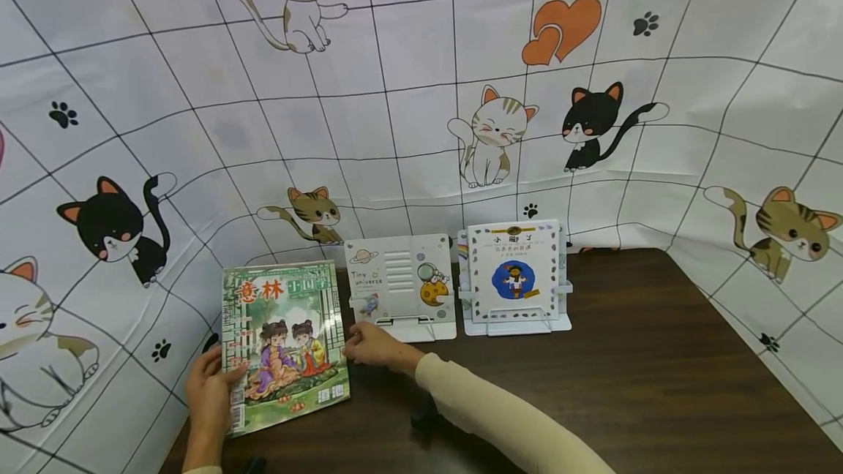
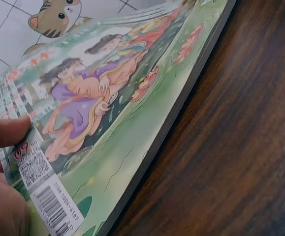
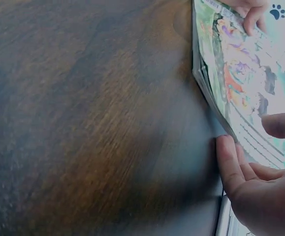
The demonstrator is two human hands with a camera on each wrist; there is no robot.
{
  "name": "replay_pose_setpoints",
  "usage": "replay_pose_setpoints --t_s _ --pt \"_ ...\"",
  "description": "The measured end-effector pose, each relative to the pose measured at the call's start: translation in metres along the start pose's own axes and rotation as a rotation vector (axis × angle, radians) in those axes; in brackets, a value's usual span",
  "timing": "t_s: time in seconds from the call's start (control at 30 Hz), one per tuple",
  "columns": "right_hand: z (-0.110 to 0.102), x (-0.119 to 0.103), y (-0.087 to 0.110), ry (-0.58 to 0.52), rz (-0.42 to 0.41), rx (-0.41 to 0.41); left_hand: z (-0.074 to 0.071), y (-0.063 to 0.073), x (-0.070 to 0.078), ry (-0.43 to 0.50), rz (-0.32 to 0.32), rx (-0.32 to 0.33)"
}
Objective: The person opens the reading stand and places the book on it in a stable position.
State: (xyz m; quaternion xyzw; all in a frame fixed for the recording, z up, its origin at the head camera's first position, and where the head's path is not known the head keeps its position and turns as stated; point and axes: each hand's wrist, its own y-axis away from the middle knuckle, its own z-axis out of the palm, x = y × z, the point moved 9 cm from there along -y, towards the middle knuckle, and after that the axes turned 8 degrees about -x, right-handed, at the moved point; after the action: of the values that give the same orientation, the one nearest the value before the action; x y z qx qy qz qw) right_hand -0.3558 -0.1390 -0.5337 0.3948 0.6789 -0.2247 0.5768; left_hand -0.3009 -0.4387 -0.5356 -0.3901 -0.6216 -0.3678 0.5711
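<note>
A green magazine (image 1: 299, 393) with two illustrated children on its cover is held up, tilted back, at the left of the table. My left hand (image 1: 209, 393) grips its left edge; in the left wrist view the thumb (image 2: 7, 130) lies on the cover beside a barcode. At the opposite edge is my right hand (image 1: 378, 348), its fingers (image 3: 229, 160) behind the page edges and its thumb (image 3: 282, 125) over the cover side. Just behind that hand stands a white book stand (image 1: 399, 251) printed with planets and "Tiny universe", with no book on it.
Right of that stand, a second white stand (image 1: 560, 324) bears a white picture book (image 1: 484, 262) with a blue round picture. Both stand at the back of the dark wooden table (image 1: 632, 379). A white cat-print sheet (image 1: 408, 42) hangs behind and along the sides.
</note>
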Motion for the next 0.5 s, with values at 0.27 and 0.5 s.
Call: replay_pose_setpoints --t_s 0.27,0.5 --pt "0.0033 -0.0016 -0.0015 -0.025 -0.005 -0.041 -0.0035 0.0044 0.0042 0.168 0.024 0.006" --pt "0.009 -0.0062 -0.0032 -0.032 -0.065 -0.043 -0.0045 0.0072 0.0073 0.183 0.054 0.026"
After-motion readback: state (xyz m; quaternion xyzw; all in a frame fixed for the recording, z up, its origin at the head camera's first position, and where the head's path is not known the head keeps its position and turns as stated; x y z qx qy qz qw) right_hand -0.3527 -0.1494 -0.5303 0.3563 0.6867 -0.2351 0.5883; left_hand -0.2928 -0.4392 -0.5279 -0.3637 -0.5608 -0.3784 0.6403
